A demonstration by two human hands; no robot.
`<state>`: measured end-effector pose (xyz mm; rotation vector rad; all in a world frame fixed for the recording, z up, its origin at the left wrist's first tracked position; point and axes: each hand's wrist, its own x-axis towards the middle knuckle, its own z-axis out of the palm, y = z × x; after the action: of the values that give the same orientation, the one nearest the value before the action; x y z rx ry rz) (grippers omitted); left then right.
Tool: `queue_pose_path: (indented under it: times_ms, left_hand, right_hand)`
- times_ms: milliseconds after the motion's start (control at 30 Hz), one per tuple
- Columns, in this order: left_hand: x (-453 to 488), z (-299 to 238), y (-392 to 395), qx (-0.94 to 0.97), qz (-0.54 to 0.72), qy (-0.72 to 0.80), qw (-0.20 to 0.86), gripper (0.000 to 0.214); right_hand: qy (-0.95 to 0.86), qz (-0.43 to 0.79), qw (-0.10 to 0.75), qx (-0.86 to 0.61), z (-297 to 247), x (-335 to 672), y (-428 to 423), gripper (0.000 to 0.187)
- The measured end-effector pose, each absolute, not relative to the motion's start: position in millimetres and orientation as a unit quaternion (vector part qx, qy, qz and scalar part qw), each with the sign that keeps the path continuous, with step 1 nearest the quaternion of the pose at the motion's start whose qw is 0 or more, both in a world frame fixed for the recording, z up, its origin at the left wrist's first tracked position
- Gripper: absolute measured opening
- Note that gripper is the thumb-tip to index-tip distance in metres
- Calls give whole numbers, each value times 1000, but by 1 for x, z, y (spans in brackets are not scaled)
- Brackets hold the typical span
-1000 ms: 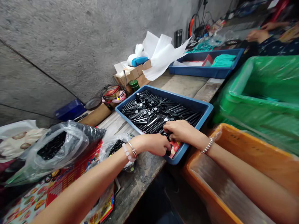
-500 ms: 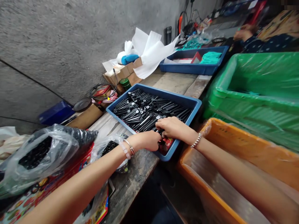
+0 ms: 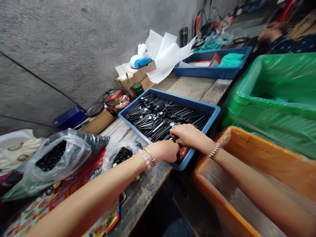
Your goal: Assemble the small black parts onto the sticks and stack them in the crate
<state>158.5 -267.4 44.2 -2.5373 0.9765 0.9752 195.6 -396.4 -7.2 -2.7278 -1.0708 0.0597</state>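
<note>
Both left hand and right hand curl over the near blue tray's five o'clock corner, fingers bent well in; any grip is hidden. Black sticks lie towards eleven o'clock. Close handwork seems underway; the next move likely calls for fingertip control.

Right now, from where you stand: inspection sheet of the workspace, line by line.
Surface: worn wooden bench, stained toward the front.
Job's things: near tray, filled with black sticks; red patch showing by the hands.
Clutter: large bag and small bag, both holding black parts; red sheet; white paper.
Grips: left grip and right grip close together at the near tray's front end, fingers curled; anything held is hidden.
Cables: coiled cable near the wall; cord slanting across it.
Surroundings: green crate, orange crate, far tray, co-worker's hands.
</note>
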Motion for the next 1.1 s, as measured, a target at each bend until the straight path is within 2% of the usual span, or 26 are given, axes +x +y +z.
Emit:
queue_pose_path:
  times_ms: [367,467,600,767,933,1100]
  left_hand:
    - [167,54,-264,-827,387,385,138,33]
    - [170,65,-259,-820,400,389,124,41]
    - [176,76,-239,-826,407,389,25,47]
    - [179,65,-211,-866,345,351,-94,32]
    - [173,53,-198,-875,290,318,-223,26]
    - [182,69,-196,-865,207,272,-367,21]
  right_hand:
    - [-356,30,120,-926,-6,195,-396,10]
    - [-357,31,128,-925,-4,195,-396,9]
    - [-358,27,139,-923,-4,195,-397,7]
    - [-356,27,146,-923,-5,195,-396,5]
    - [-357,32,148,-922,-6,195,-396,6]
    - [-346,31,149,-926,-5,195,-396,6]
